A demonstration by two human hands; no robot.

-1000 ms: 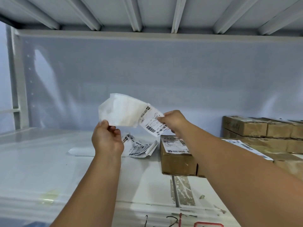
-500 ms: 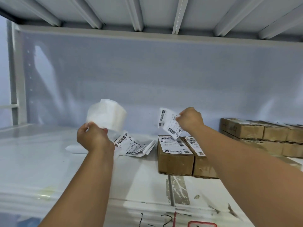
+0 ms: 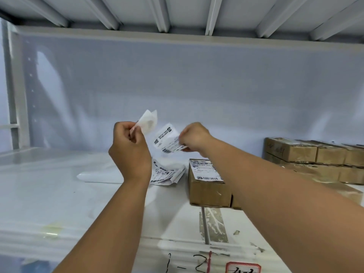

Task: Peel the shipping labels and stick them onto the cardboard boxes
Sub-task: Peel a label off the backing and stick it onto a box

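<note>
My right hand point(image 3: 194, 136) pinches a peeled shipping label point(image 3: 167, 140) with barcodes, held in the air above the shelf. My left hand point(image 3: 129, 148) grips the blank white backing paper point(image 3: 148, 123), which sticks up from its fingers. The two papers hang close together, apart from each other. Below my right forearm sits a cardboard box point(image 3: 206, 188) with a label stuck on its top. A second box beside it is mostly hidden by my arm.
A loose pile of printed labels point(image 3: 165, 173) lies on the white shelf point(image 3: 49, 194) behind my left wrist. Several cardboard boxes point(image 3: 315, 154) are stacked at the right rear. A shelf deck with beams runs overhead. A white upright post point(image 3: 14, 95) stands at left.
The label came fully off its backing a second ago. Since then my hands parted, then drew back together, with the backing now folded smaller in my left hand.
</note>
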